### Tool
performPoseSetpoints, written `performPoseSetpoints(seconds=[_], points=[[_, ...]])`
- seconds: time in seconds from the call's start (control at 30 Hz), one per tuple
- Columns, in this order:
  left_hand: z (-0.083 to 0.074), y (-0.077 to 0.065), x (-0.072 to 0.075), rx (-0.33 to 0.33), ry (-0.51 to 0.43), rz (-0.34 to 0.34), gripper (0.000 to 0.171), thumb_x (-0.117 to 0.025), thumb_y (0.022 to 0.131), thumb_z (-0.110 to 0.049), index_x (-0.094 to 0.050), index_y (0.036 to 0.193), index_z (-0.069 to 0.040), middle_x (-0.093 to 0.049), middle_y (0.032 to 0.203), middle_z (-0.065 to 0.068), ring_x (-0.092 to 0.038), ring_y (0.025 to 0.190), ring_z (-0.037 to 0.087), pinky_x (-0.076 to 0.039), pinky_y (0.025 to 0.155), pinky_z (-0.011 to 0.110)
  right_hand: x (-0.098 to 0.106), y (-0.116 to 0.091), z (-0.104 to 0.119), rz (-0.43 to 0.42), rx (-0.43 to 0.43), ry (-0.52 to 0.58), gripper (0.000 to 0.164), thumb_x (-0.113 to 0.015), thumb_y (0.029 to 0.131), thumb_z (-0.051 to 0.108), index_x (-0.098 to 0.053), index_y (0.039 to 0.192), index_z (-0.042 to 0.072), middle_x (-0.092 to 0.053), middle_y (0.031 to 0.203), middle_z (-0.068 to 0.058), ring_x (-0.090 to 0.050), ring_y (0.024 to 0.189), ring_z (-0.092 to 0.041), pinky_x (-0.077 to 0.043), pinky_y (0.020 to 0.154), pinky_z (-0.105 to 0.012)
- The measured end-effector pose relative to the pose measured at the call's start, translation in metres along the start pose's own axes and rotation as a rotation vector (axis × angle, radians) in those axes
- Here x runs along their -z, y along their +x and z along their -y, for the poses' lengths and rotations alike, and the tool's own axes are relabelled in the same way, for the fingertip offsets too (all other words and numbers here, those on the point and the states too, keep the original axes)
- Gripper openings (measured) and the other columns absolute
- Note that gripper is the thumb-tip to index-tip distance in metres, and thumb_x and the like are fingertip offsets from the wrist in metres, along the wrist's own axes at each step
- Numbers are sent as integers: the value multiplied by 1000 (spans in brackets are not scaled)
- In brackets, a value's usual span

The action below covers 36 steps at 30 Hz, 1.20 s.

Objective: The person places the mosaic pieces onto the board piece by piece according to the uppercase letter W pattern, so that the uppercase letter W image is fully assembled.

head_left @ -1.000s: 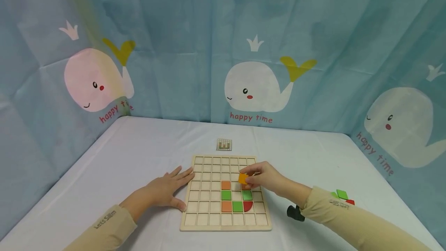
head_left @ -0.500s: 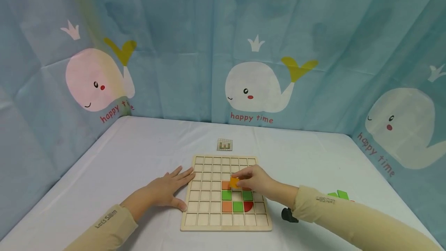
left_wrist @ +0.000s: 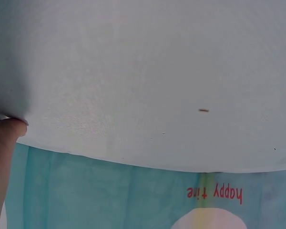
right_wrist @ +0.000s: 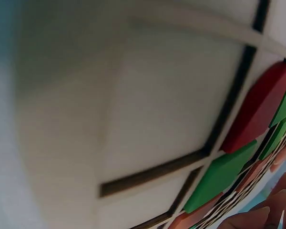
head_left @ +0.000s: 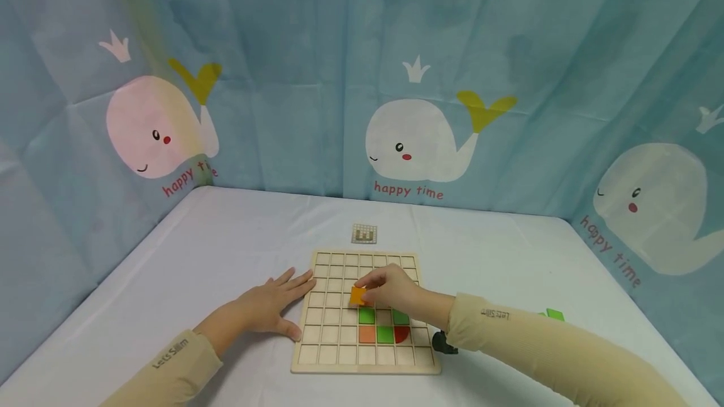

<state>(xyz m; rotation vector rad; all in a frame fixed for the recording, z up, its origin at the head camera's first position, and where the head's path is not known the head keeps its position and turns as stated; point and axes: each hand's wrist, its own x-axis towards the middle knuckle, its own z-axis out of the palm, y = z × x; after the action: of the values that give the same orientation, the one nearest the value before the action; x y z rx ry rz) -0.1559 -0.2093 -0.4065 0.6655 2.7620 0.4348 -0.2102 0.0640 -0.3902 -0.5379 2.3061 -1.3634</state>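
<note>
In the head view a wooden grid board [head_left: 330, 335] lies on the white table. My left hand [head_left: 268, 306] rests with spread fingers along its left edge. Between thumb and fingers my right hand [head_left: 390, 287] pinches an orange square tile [head_left: 357, 296] over the middle of the grid. Below it, a green tile [head_left: 366, 316], a salmon tile [head_left: 367, 334], a second green tile [head_left: 385, 335] and a red quarter-round piece [head_left: 401, 334] sit in cells. Another green tile [head_left: 400, 317] is partly under the right hand, which hides the cells behind it.
A small pattern card [head_left: 364, 234] lies beyond the board. Loose green tiles [head_left: 555, 314] are at the right, partly behind the sleeve [head_left: 526, 335]. Under the right wrist shows a black object [head_left: 444, 343]. A whale-print curtain [head_left: 294, 143] stands behind the table.
My right hand has carried the orange tile leftward across the board, from the right columns toward the middle. The left hand has stayed in place.
</note>
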Motion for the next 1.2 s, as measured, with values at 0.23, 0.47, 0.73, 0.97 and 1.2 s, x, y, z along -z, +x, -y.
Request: performPoseSetpoints(seconds=[0.23,0.47,0.73,0.97,1.2], points=[[-1,0,0,-3,-6,-13,103,-71,72,-60,-32,152,-8,-22,160,10,-16,144,42,-24,108,63,-9,9,5,5,-17,27,15,-72,84,-4,-74,98,0,-66,86,-2,-55,74,-12,-50,65,-24],[-1,-2,0,2,-27,-8,103,-71,73,-60,-32,152,-8,-22,160,9,-15,144,42,-23,109,64,-19,16,8,35,-21,35,13,-72,83,-6,-74,96,-3,-65,77,-2,-53,61,-11,-47,57,-23],[-2,-2,0,1,-28,-10,102,-70,73,-61,-32,152,-9,-21,160,9,-15,144,42,-22,110,63,-26,20,14,23,-33,-22,12,-74,81,-5,-74,93,-2,-65,76,-3,-57,65,-12,-52,63,-26],[-2,-1,-1,4,-20,-13,102,-71,73,-60,-32,152,-9,-21,160,8,-14,145,41,-23,109,63,-28,23,15,44,-54,-55,13,-75,81,-3,-75,94,-1,-65,77,-2,-57,68,-12,-52,67,-26],[-1,-1,-2,8,-23,-13,102,-72,73,-59,-33,152,-9,-22,160,8,-15,145,41,-22,110,63,-29,24,18,68,-63,-58,19,-73,81,-6,-75,100,-2,-65,79,-3,-56,70,-12,-51,68,-26]])
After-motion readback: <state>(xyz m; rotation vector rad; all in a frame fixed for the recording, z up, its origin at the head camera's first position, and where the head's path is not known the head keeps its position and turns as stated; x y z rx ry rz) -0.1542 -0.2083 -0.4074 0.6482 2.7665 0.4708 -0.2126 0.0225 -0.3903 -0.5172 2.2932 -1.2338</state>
